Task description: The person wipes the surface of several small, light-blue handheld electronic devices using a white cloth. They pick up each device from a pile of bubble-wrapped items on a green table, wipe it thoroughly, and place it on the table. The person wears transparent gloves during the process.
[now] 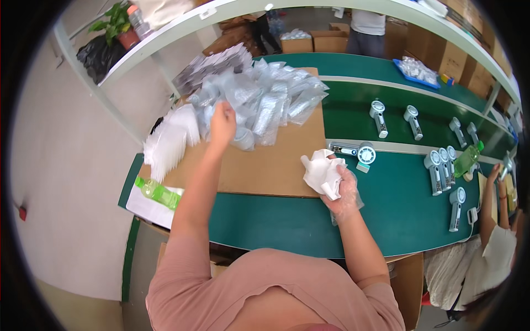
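Observation:
My left hand [223,122] reaches over the near edge of a heap of clear plastic bags [270,105] with pale blue items inside. Its fingers look curled; whether anything is between them is hidden. Just beside it lies a bagged round-headed item [242,139]. My right hand [346,193], in a thin clear plastic glove, grips a crumpled white cloth [323,174] above the right edge of the brown cardboard sheet [265,171]. Close by that hand, a pale blue handheld fan [366,153] lies on the green bench.
Several handheld fans [436,171] stand or lie rightward. A co-worker's hands [497,174] hold one at far right. Green bottles [157,193] [469,160], white sheets [171,140], a blue tray [417,73] and an overhead shelf [221,11] surround the bench.

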A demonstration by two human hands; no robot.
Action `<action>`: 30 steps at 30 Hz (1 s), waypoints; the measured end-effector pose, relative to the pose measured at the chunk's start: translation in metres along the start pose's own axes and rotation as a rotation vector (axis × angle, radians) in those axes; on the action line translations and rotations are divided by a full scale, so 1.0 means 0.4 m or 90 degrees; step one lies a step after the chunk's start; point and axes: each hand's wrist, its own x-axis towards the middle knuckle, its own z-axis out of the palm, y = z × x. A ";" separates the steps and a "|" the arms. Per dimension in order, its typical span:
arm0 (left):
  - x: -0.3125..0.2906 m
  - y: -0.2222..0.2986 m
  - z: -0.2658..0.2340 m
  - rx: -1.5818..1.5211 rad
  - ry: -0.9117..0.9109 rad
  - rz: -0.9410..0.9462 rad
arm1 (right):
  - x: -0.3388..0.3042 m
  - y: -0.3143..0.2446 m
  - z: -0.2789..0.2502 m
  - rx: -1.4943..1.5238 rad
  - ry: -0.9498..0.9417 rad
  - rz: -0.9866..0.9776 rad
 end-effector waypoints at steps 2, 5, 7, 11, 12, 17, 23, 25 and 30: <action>-0.113 -0.016 0.039 -0.217 -0.112 -0.065 | 0.012 0.003 0.011 0.004 -0.046 0.002; -0.290 0.190 0.001 -0.316 -0.616 -0.379 | -0.010 0.029 -0.006 0.065 -0.017 0.006; -0.399 0.255 0.024 -0.490 -0.723 -0.499 | -0.016 0.033 0.009 0.063 -0.025 0.010; -0.531 0.297 0.097 -1.014 -0.674 -0.647 | -0.030 0.043 0.013 0.012 -0.098 0.030; -0.520 0.317 0.101 -1.015 -0.587 -0.654 | -0.029 0.041 0.012 0.013 -0.123 0.026; -0.440 0.304 0.086 -0.927 -0.362 -0.569 | -0.019 0.035 0.001 -0.039 -0.173 0.034; -0.381 0.292 -0.015 -0.670 -0.414 -0.409 | -0.018 0.057 0.005 -0.281 -0.188 0.127; -0.370 0.308 -0.047 -0.627 -0.487 -0.358 | -0.046 0.049 0.046 -0.320 -0.233 0.167; -0.370 0.314 -0.036 -0.594 -0.550 -0.305 | -0.035 0.071 0.004 -0.373 -0.168 0.230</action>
